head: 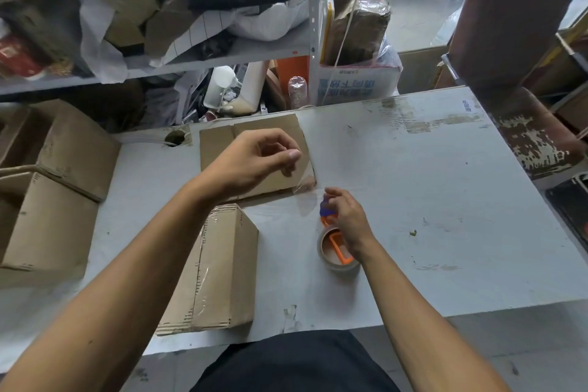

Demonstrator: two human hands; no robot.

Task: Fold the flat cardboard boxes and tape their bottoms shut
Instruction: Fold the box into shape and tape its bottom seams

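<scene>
Two bare hands work above a pale grey table (429,200). The left hand (254,159) hovers over a flat cardboard box (219,143) lying at the far middle of the table; its fingers are curled, and thumb and forefinger pinch the end of a strip of clear tape (304,183). That strip runs down and to the right, across the flat box's near right corner, toward the right hand (346,216). The right hand grips an orange tape dispenser (337,247) with a blue part at its far end, its fingers curled round the top; the dispenser carries a roll of tape and sits low over the table, though whether it touches the surface cannot be told. Nearer the person, left of the dispenser, a folded box (219,267) rests on the table with clear tape running along its upturned seam. Beside the table on the left stand two larger open cartons (54,194). Behind the table, cluttered shelves (222,54) hold bags and cardboard.
</scene>
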